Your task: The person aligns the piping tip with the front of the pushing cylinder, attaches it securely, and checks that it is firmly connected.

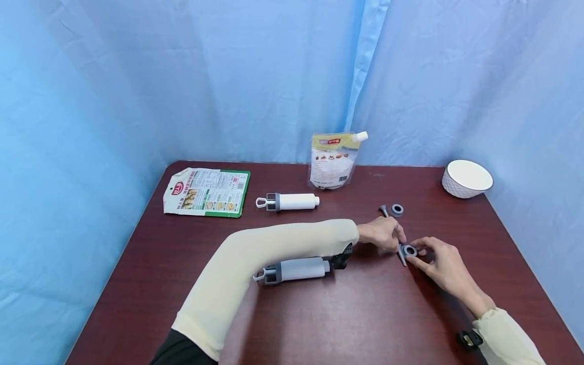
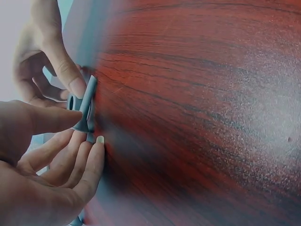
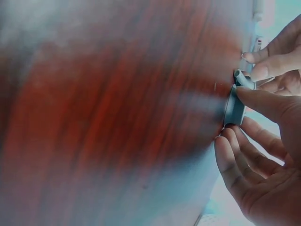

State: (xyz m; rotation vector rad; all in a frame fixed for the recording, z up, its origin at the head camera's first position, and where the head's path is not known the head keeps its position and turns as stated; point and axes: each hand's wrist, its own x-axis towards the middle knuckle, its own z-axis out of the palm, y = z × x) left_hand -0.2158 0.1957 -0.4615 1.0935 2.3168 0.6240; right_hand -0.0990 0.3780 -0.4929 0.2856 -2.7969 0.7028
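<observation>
In the head view, my left hand (image 1: 382, 233) pinches a small grey tube with a flared end (image 1: 401, 255), its thumb lying along the flare in the left wrist view. My right hand (image 1: 442, 263) holds a grey ring (image 1: 410, 251) by its edge between thumb and fingers. Ring and tube are side by side at the tabletop, and seem to touch. The right wrist view shows the ring (image 3: 233, 112) edge-on beside the tube's narrow end (image 3: 241, 77). Just beyond the left hand lie a second flared tube (image 1: 384, 210) and a second grey ring (image 1: 397, 210).
A white cylinder with a loop handle (image 1: 297, 202) lies mid-table; a grey one (image 1: 302, 269) lies partly behind the left forearm. Along the back are a flat printed packet (image 1: 207, 192), an upright spouted pouch (image 1: 333, 165) and a white bowl (image 1: 461, 187) at the right corner.
</observation>
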